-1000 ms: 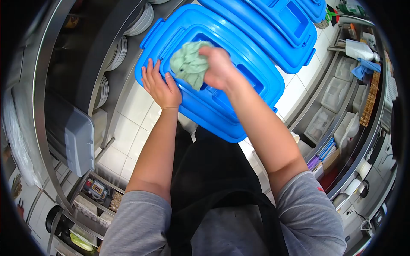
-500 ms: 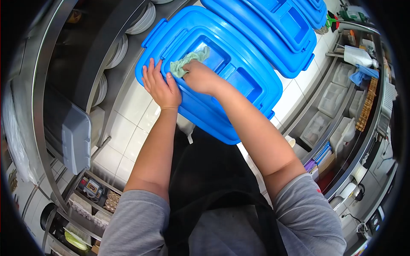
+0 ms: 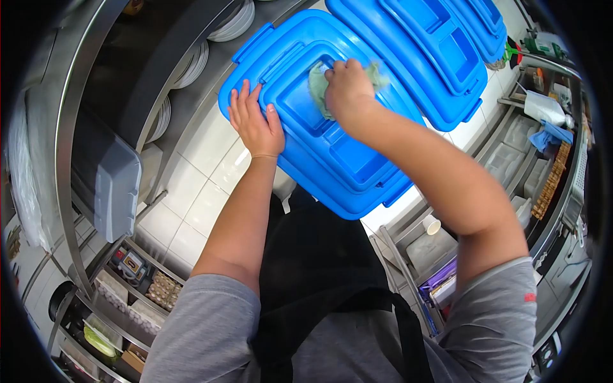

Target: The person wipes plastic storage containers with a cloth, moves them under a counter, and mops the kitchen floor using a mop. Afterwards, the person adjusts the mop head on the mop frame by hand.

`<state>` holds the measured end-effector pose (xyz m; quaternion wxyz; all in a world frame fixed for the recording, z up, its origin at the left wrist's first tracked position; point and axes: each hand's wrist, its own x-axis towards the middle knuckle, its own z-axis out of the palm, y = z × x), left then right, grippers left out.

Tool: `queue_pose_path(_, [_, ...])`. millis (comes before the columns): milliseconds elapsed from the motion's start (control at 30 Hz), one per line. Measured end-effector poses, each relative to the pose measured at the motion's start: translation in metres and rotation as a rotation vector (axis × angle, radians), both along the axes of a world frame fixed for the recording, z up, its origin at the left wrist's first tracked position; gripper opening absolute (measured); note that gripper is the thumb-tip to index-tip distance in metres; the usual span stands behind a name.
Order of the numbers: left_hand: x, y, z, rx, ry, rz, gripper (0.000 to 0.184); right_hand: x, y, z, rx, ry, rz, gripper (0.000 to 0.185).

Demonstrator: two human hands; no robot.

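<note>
Right in front of me is a blue plastic lid (image 3: 300,153) with two recessed panels, on a blue bin. My right hand (image 3: 348,92) is closed round a pale green cloth (image 3: 318,89) and presses it on the lid near the upper recess. The cloth's far edge is blurred. My left hand (image 3: 257,124) lies flat on the lid's left rim, fingers stretched out, holding nothing.
More blue lids (image 3: 456,105) stand beyond, at the upper right. Steel shelves with stacked white plates (image 3: 191,67) run along the left. To the right are shelves with clear containers (image 3: 504,159) and a blue cloth (image 3: 549,135). White tiles (image 3: 204,210) cover the floor.
My right hand has moved the cloth to the right across the lid, and my right elbow has swung outward. My left hand stays on the rim. The whole view has shifted slightly.
</note>
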<state>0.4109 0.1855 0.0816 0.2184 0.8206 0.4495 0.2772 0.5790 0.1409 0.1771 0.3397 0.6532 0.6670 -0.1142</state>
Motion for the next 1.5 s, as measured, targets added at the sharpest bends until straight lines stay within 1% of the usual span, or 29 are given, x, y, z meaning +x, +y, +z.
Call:
queue_pose_path(33, [0.0,0.0,0.0,-0.006,0.0,0.008,0.042,-0.004,-0.001,-0.001,-0.006,0.0,0.008,0.025])
queue_pose_path(100, [0.0,0.0,0.0,-0.011,0.003,0.004,0.042,-0.014,-0.005,-0.002,-0.099,-0.269,0.263,0.024])
queue_pose_path(233, [0.0,0.001,0.002,0.022,0.032,0.025,0.041,-0.004,-0.009,-0.011,-0.031,-0.266,0.345,0.022])
queue_pose_path(300, [-0.001,0.0,0.003,0.002,0.017,0.012,0.04,0.001,-0.01,-0.012,-0.065,-0.248,0.369,0.022])
queue_pose_path(367, [-0.003,0.001,0.002,-0.006,0.002,0.019,0.039,0.013,-0.003,0.002,-0.207,0.085,0.093,0.022])
queue_pose_path(400, [-0.003,0.0,0.003,-0.016,-0.003,0.014,0.039,0.021,-0.003,0.012,-0.085,0.199,-0.103,0.024])
queue_pose_path(467, [-0.003,0.001,0.003,-0.034,-0.002,0.015,0.04,0.053,-0.005,0.028,-0.104,0.399,-0.113,0.031])
queue_pose_path(533, [-0.004,0.001,0.001,-0.043,-0.008,0.018,0.04,0.07,-0.009,0.074,0.043,0.892,-0.929,0.038])
queue_pose_path(567, [-0.004,0.002,0.001,-0.043,-0.016,0.008,0.04,0.089,-0.017,0.083,0.076,1.115,-1.017,0.038])
queue_pose_path(600, [-0.004,0.002,0.002,-0.051,-0.006,0.007,0.04,0.099,-0.027,0.103,0.128,1.108,-1.084,0.034])
queue_pose_path(633, [-0.005,0.002,0.002,-0.05,-0.008,0.011,0.04,0.113,-0.041,0.113,0.22,1.066,-1.044,0.033])
queue_pose_path(667, [-0.005,0.002,0.002,-0.054,-0.007,0.011,0.04,0.109,-0.051,0.119,0.435,1.169,-1.001,0.033])
queue_pose_path(700, [-0.004,0.002,0.001,-0.058,-0.007,0.01,0.04,0.106,-0.052,0.119,0.435,1.167,-0.998,0.033])
queue_pose_path(767, [-0.005,0.002,0.002,-0.059,-0.005,0.01,0.04,0.098,-0.053,0.112,0.737,1.108,-0.87,0.041])
queue_pose_path(800, [-0.004,0.002,0.002,-0.059,-0.002,0.008,0.04,0.092,-0.05,0.102,0.657,1.082,-0.921,0.046])
queue_pose_path(833, [-0.004,0.002,0.002,-0.056,-0.003,0.005,0.04,0.088,-0.045,0.075,0.656,1.028,-0.873,0.046])
queue_pose_path(867, [-0.004,0.002,0.003,-0.058,-0.002,0.007,0.04,0.078,-0.037,0.049,0.547,1.14,-1.011,0.049])
queue_pose_path(900, [-0.004,0.002,0.003,-0.059,-0.001,0.008,0.04,0.072,-0.035,0.004,0.563,1.073,-0.894,0.046])
queue_pose_path(933, [-0.004,0.001,0.004,-0.054,-0.003,0.002,0.04,0.059,-0.026,-0.027,0.697,1.007,-0.622,0.043])
queue_pose_path(967, [-0.004,0.0,0.004,-0.049,0.008,0.006,0.04,0.05,-0.014,-0.044,0.818,0.927,-0.349,0.039])
queue_pose_path(1000, [-0.003,0.001,0.004,-0.044,0.019,0.009,0.04,0.05,-0.003,-0.046,0.827,0.924,-0.352,0.039])
queue_pose_path(1067, [-0.002,0.003,0.003,-0.036,0.011,0.002,0.04,0.053,0.005,-0.044,0.769,1.014,-0.475,0.035])
queue_pose_path(1200, [-0.002,0.001,0.004,-0.029,0.009,-0.006,0.039,0.056,-0.027,-0.042,0.794,0.934,-0.434,0.038])
queue_pose_path(1267, [-0.001,0.001,0.005,-0.031,0.005,0.0,0.039,0.055,-0.056,-0.033,0.776,0.736,-0.352,0.034])
queue_pose_path(1300, [-0.002,0.0,0.006,-0.03,0.015,0.002,0.039,0.049,-0.065,-0.023,0.776,0.732,-0.35,0.034])
queue_pose_path(1367, [-0.001,0.002,0.005,-0.032,0.023,0.01,0.039,0.042,-0.073,0.0,0.67,0.535,-0.361,0.026])
queue_pose_path(1400, [-0.001,0.002,0.005,-0.033,0.019,0.006,0.039,0.035,-0.067,0.006,0.691,0.396,-0.201,0.018])
queue_pose_path(1433, [-0.002,0.001,0.005,-0.032,0.015,-0.001,0.039,0.029,-0.059,0.009,0.686,0.398,-0.201,0.018])
queue_pose_path(1500, [-0.002,0.0,0.005,-0.029,0.013,0.002,0.039,0.021,-0.037,0.008,0.37,0.047,0.107,0.018])
